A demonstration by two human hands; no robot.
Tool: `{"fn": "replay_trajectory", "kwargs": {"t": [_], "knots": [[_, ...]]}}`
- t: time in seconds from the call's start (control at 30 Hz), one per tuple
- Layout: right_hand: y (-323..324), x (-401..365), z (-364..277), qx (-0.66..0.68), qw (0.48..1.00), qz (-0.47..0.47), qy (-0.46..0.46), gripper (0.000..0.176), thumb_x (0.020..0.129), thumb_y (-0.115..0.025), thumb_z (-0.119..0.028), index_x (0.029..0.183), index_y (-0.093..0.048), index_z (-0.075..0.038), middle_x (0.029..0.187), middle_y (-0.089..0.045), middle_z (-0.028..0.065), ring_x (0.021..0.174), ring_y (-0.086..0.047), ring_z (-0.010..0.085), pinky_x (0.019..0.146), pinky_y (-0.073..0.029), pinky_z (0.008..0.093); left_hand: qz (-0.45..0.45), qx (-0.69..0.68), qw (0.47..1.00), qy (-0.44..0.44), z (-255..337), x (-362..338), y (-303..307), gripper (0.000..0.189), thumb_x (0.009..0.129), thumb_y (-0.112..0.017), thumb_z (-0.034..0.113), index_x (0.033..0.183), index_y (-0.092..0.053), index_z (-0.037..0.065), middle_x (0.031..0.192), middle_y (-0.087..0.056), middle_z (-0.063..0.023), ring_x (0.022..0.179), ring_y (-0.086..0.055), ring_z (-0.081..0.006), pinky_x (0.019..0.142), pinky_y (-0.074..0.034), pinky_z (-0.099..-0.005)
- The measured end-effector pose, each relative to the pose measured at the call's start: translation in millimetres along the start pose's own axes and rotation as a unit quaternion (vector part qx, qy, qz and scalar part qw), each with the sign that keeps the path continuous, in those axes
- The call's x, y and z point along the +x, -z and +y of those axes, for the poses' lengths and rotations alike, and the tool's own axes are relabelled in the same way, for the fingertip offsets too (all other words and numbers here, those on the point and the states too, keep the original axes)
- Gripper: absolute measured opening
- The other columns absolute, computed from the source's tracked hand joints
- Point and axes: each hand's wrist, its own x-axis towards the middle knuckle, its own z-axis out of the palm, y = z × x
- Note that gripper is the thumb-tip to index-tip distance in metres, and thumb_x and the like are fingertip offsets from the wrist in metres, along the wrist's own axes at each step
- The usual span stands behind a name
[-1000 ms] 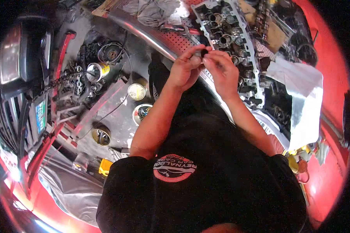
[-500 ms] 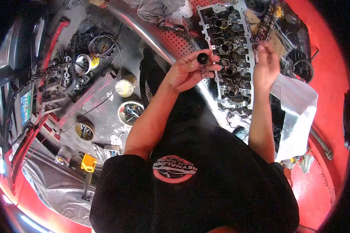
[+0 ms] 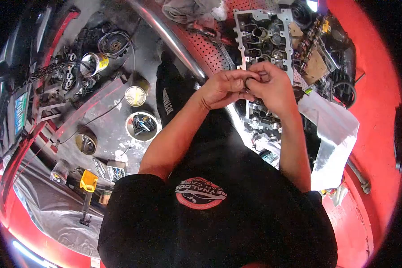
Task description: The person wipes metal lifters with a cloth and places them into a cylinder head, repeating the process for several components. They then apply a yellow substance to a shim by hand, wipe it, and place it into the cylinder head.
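Note:
My left hand (image 3: pixel 222 90) is closed, its fingers and thumb holding a small dark bucket tappet (image 3: pixel 249 81). The fingers of my right hand (image 3: pixel 272 88) are pinched on the same part from the other side, so most of it is hidden between the two hands. Both hands are above a cylinder head (image 3: pixel 241 44), which lies lengthwise with rows of round bores and valve springs along it. My hands and wrists cover its middle.
A camshaft (image 3: pixel 309 42) and a piece of cardboard (image 3: pixel 316 67) lie right of the head. A white sheet (image 3: pixel 337 134) hangs beside my right forearm. On the floor at left stand a tub of tools (image 3: pixel 143 139), a can (image 3: pixel 136 96) and a white bucket (image 3: pixel 94 64).
My right hand has come left from over the camshaft side and now meets my left hand at the tappet. The view has shifted slightly.

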Motion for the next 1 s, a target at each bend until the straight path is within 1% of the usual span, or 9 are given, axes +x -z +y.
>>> {"fn": "replay_trajectory", "kwargs": {"t": [0.17,0.37,0.43,0.57,0.67,0.77,0.87,0.97,1.0], "knots": [[5.4,0.9,6.0,0.019,0.981,-0.137,0.134,0.057,0.083,-0.074,-0.016,0.133,-0.052,-0.001,0.134,-0.052,0.0131,0.116,-0.054,0.0187,0.095,-0.045,0.0294,0.026,-0.015,0.999,-0.02,14.6,-6.4,-5.9,0.051,0.092,-0.062,0.03,0.128,-0.052,-0.005,0.12,-0.062,-0.0157,0.113,-0.059,-0.0268,0.098,-0.047,-0.0384],[-35.0,19.3,9.6,0.171,0.975,0.034,0.134,0.039,0.095,-0.062,-0.021,0.128,-0.054,-0.002,0.117,-0.061,0.0086,0.104,-0.058,0.0133,0.09,-0.047,0.0284,0.169,0.333,0.926,0.051,74.6,2.3,-25.3,0.035,0.1,-0.051,0.027,0.118,-0.061,-0.001,0.096,-0.069,-0.0116,0.089,-0.067,-0.0212,0.08,-0.054,-0.0374],[-46.7,38.4,19.2,0.251,0.955,0.091,0.127,0.038,0.097,-0.059,-0.023,0.128,-0.054,-0.001,0.11,-0.063,0.0081,0.097,-0.06,0.0139,0.087,-0.049,0.0302,0.235,0.599,0.761,0.079,109.8,11.2,-27.4,0.033,0.098,-0.053,0.032,0.112,-0.064,0.004,0.086,-0.071,-0.0114,0.082,-0.069,-0.0243,0.073,-0.054,-0.0387],[-49.4,75.0,5.8,0.485,0.868,0.018,0.104,0.036,0.098,-0.054,-0.022,0.125,-0.054,0.001,0.097,-0.062,0.006,0.082,-0.061,0.0184,0.077,-0.052,0.0389,0.383,0.818,0.39,-0.179,181.1,39.0,50.8,0.032,0.088,-0.065,0.03,0.106,-0.065,0.003,0.088,-0.067,-0.0162,0.083,-0.064,-0.0368,0.076,-0.051,-0.0445],[-54.6,101.0,5.8,0.563,0.825,-0.014,0.034,0.035,0.098,-0.048,-0.026,0.119,-0.055,0.002,0.089,-0.059,0.0069,0.072,-0.055,0.0171,0.07,-0.051,0.0387,0.31,0.92,0.15,-0.189,233.2,54.4,67.3,0.028,0.084,-0.068,0.023,0.103,-0.065,0.003,0.085,-0.065,-0.0156,0.084,-0.063,-0.0349,0.08,-0.049,-0.0462],[-66.1,123.6,-16.1,0.587,0.808,0.035,-0.023,0.033,0.094,-0.047,-0.027,0.114,-0.056,-0.002,0.08,-0.052,0.0046,0.06,-0.045,0.0154,0.062,-0.048,0.0377,0.255,0.95,0.168,-0.07,257.3,60.8,84.2,0.026,0.083,-0.068,0.02,0.102,-0.065,0.004,0.083,-0.063,-0.0139,0.084,-0.061,-0.034,0.082,-0.047,-0.0477],[-74.4,150.7,-15.0,0.59,0.804,0.042,-0.054,0.032,0.092,-0.049,-0.027,0.112,-0.059,-0.004,0.074,-0.049,0.0031,0.053,-0.04,0.0125,0.055,-0.041,0.0329,0.221,0.89,0.39,-0.081,269.6,59.3,88.2,0.023,0.085,-0.066,0.021,0.098,-0.065,0.003,0.087,-0.065,-0.0143,0.087,-0.062,-0.0325,0.083,-0.048,-0.0455],[-72.4,174.9,-21.2,0.577,0.813,0.019,-0.082,0.032,0.094,-0.048,-0.033,0.102,-0.06,-0.005,0.062,-0.042,0.0003,0.045,-0.032,0.0092,0.046,-0.027,0.0266,0.337,0.66,0.67,-0.042,263.7,61.3,-2.9,0.022,0.086,-0.065,0.021,0.097,-0.065,0.002,0.093,-0.067,-0.0157,0.091,-0.064,-0.0309,0.084,-0.049,-0.0424],[-72.8,178.5,-27.4,0.562,0.819,0.036,-0.111,0.032,0.095,-0.047,-0.036,0.098,-0.059,-0.007,0.06,-0.041,-0.0002,0.045,-0.032,0.0093,0.045,-0.027,0.0264,0.315,0.656,0.685,-0.034,257.0,63.1,1.6,0.024,0.086,-0.066,0.022,0.1,-0.065,0.002,0.094,-0.067,-0.0167,0.093,-0.064,-0.03,0.085,-0.049,-0.0409]]}}
